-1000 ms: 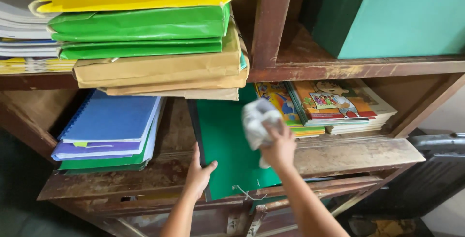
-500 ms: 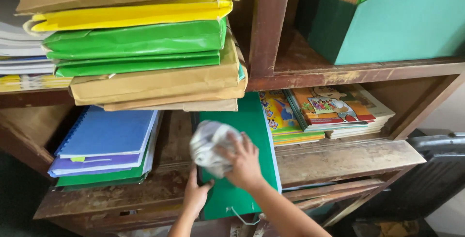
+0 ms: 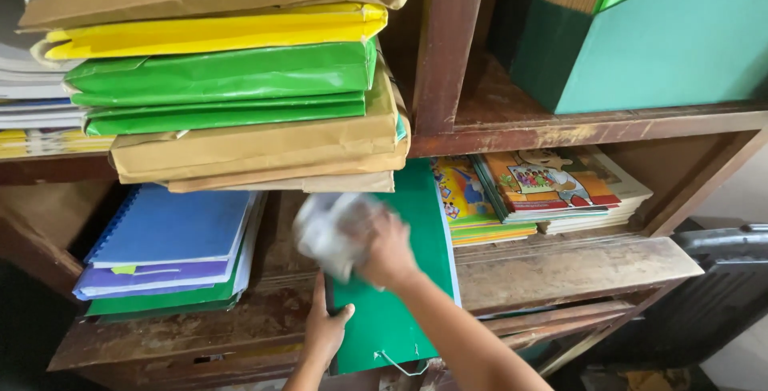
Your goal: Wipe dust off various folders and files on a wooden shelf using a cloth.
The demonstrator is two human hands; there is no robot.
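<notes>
Both grips are busy at the green folder [image 3: 396, 279], which lies on the lower shelf [image 3: 560, 267] of a worn wooden bookcase with its near end jutting past the shelf's front edge. Closed around a crumpled whitish cloth [image 3: 328, 235], the right hand [image 3: 388, 255] presses the wad down on the folder's upper left part; the cloth and hand are blurred. Thumb on top, the left hand [image 3: 326, 333] pinches the folder's left edge near its lower corner, its fingers hidden beneath. A thin wire clip [image 3: 398, 365] sticks out at the folder's near end.

Left of the folder, a pile with a blue spiral-bound notebook [image 3: 172, 227] on top sits on the same shelf, with a purple book and a green one under it. Right of the folder, just beside it, lie flat stacks of colourful children's books [image 3: 544, 187]. Directly above the folder, on the upper shelf, a tall stack overhangs the edge: brown envelopes [image 3: 256, 147] at the bottom, green folders above them, then a yellow one [image 3: 216, 31], and another brown envelope on top. Up and to the right of the folder, past the bookcase's upright post [image 3: 448, 47], stands a teal box [image 3: 672, 39]. Far right of the folder, outside the bookcase, part of a dark plastic thing [image 3: 724, 279] shows.
</notes>
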